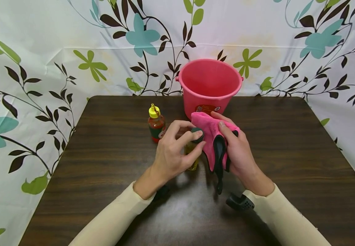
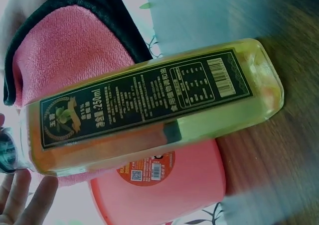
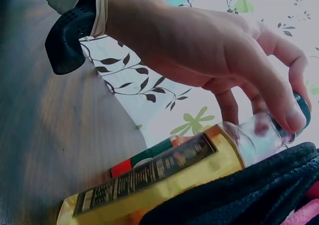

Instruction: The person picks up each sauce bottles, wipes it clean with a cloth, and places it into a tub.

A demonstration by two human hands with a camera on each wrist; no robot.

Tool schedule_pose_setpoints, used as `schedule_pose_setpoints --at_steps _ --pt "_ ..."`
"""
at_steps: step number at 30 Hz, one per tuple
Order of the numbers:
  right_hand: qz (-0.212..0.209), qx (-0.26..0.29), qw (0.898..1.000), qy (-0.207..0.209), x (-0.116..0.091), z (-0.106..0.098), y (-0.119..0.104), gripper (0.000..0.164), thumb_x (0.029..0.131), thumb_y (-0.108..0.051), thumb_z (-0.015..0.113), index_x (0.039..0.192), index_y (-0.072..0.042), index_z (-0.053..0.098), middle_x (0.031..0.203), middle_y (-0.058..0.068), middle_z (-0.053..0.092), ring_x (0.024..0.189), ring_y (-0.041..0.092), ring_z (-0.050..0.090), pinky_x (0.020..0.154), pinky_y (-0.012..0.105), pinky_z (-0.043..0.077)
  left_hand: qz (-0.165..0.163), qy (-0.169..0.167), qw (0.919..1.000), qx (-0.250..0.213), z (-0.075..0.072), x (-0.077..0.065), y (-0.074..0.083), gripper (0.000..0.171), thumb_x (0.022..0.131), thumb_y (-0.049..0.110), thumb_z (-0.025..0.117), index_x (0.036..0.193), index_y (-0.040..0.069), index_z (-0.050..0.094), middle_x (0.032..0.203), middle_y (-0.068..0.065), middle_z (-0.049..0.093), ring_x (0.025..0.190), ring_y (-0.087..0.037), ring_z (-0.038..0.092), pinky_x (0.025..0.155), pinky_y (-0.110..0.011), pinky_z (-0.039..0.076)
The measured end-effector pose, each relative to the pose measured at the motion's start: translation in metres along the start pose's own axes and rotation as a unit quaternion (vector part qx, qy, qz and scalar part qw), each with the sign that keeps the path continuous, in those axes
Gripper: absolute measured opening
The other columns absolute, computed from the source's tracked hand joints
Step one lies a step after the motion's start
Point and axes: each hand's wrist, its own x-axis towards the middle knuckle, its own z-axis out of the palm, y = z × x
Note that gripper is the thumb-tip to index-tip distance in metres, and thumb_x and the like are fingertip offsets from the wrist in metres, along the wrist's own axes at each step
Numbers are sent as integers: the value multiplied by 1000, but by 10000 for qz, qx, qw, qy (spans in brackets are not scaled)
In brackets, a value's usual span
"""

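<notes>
Left hand (image 1: 174, 150) is pinching an oil bottle (image 2: 149, 100) by its cap (image 1: 199, 140), right hand (image 1: 242, 153) is gripping a pink cloth (image 1: 206, 128), both in front of the bucket (image 1: 193, 100), sauce bottle (image 1: 156, 127) standing to its left

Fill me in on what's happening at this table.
A person's left hand pinches the round dark green cap, which sits on a clear, square-sided bottle of yellow liquid. Their right hand holds a pink cloth with black edging close beside that bottle. Beyond them on the dark brown wooden table, a pink plastic bucket and a red squeeze bottle with a yellow cap stand upright.
</notes>
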Motion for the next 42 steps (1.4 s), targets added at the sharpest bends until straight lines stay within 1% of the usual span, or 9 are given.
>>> schedule_pose_setpoints --at_steps 5,13,20,23,28,34,37,39,42 --pt "-93 68 9998 -132 0 2 2 47 112 -40 49 156 -26 51 153 5 53 124 21 64 94 28 63 52 53 10000 23 1 1 0 26 84 15 87 108 8 80 114 -16 68 97 -25 69 83 -34 63" --pt "-315 -1 9992 -229 1 9 4 45 112 -37 49 156 -26 51 153 4 54 116 18 67 89 26 63 45 5 9993 -369 2 3 -4 27 85 11 86 110 6 78 118 -18 68 108 -29 68 95 -39 62" --pt "-603 -204 9963 -576 7 16 9 44 112 -29 48 156 -22 51 154 3 53 124 21 61 94 23 60 20 55 9988 -492 4 4 -5 24 87 9 81 111 6 75 121 -18 68 112 -29 69 97 -38 63" --pt "-593 -192 9954 -733 9 17 12 43 112 -28 47 154 -19 52 153 2 55 128 22 59 95 24 60 2 39 9984 -562 4 4 -6 24 88 9 80 111 5 74 122 -18 68 114 -29 69 100 -38 62" --pt "-244 -326 9969 -673 13 14 21 41 112 -36 44 148 -20 57 137 -3 64 116 18 63 90 24 60 -1 -47 9967 -805 3 4 -7 24 89 9 78 111 3 73 123 -18 68 115 -28 69 102 -36 61" --pt "7 -516 9967 -626 18 9 36 36 113 -35 43 139 -23 64 121 -6 69 102 15 62 87 25 57 47 -148 9949 -992 2 3 -7 25 87 5 79 112 2 72 122 -19 67 111 -28 69 94 -36 64" --pt "331 -548 9964 -563 22 5 45 34 113 -35 43 135 -21 65 104 -7 69 90 13 62 80 24 55 62 -163 9943 -1055 2 2 -7 25 87 4 78 111 1 72 122 -19 66 110 -28 68 88 -35 64" --pt "576 -629 9949 -547 24 1 52 35 113 -33 43 137 -19 63 97 -7 67 84 12 61 77 24 53 77 -153 9941 -1073 2 2 -7 25 87 3 77 111 1 72 122 -20 66 110 -28 68 85 -35 64" --pt "813 -916 9908 -575 27 -5 61 40 113 -31 42 145 -14 60 101 -8 66 89 11 60 80 23 52 103 -125 9940 -1082 2 1 -7 24 86 3 77 110 1 72 122 -20 66 110 -29 68 83 -35 63"
